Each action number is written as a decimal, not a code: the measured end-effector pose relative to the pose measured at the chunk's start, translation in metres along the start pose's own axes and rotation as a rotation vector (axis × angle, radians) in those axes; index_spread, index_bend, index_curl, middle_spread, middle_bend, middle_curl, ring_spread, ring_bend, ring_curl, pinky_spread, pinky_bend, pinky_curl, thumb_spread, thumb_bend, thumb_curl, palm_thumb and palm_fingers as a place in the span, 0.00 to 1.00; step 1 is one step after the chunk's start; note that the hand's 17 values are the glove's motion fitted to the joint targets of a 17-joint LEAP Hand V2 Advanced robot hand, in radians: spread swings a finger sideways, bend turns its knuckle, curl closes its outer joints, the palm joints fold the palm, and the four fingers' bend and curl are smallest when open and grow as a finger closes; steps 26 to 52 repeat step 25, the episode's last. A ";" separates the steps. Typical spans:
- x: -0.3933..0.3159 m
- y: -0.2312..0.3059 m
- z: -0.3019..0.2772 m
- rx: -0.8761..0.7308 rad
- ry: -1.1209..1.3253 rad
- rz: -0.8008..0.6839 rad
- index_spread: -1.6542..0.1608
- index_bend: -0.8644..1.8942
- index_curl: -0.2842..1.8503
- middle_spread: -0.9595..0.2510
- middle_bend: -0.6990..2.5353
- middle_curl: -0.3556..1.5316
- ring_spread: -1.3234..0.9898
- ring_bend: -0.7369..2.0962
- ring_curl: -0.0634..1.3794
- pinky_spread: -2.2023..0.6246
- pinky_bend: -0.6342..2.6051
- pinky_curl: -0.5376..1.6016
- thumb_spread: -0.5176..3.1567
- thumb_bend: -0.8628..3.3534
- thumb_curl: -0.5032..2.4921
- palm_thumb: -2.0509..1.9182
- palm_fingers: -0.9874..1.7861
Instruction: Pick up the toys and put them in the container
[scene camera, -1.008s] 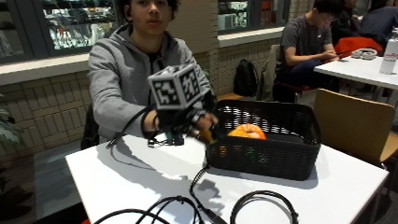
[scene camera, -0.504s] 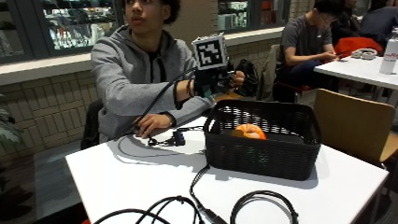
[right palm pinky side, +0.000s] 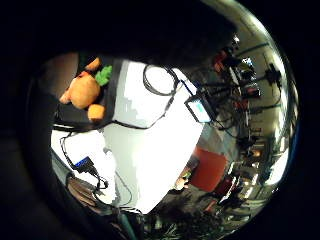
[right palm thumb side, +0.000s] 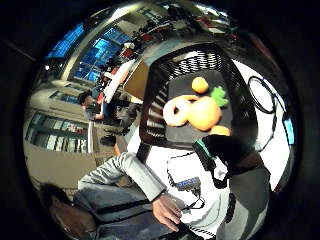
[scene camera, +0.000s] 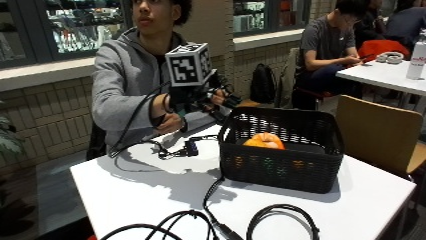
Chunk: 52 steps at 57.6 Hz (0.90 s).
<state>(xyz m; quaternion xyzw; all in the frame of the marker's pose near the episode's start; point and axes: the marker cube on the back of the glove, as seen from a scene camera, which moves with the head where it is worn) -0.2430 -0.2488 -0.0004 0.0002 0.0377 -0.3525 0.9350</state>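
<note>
Toys lie in black basket (scene camera: 279, 150); gloved right hand (scene camera: 212, 97) raised beside its rim.
Grip state cannot be told, fingers are hidden by rig. Plush orange toys (right palm thumb side: 202, 112) with green leaf and ring-shaped piece (right palm thumb side: 176, 112) are seen inside the lattice-walled plastic basket on white worktop (scene camera: 133, 190). Nothing appears left outside; hand should be drawn back clear of the rim.

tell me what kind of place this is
Probably a cafeteria or campus common area: white tables with wooden chairs, other people seated at a nearby table, big windows above a brick ledge. The black basket holds toys.
</note>
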 end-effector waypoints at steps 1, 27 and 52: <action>0.005 0.005 0.000 0.002 0.002 0.017 0.83 0.41 0.32 0.85 0.24 0.33 0.54 0.33 0.25 0.77 0.49 0.42 0.49 0.20 0.27 0.62 0.32; 0.106 0.155 0.010 0.039 0.070 0.322 0.81 0.43 0.34 0.85 0.25 0.29 0.54 0.33 0.25 0.77 0.49 0.42 0.51 0.20 0.27 0.62 0.34; 0.106 0.155 0.010 0.039 0.070 0.322 0.81 0.43 0.34 0.85 0.25 0.29 0.54 0.33 0.25 0.77 0.49 0.42 0.51 0.20 0.27 0.62 0.34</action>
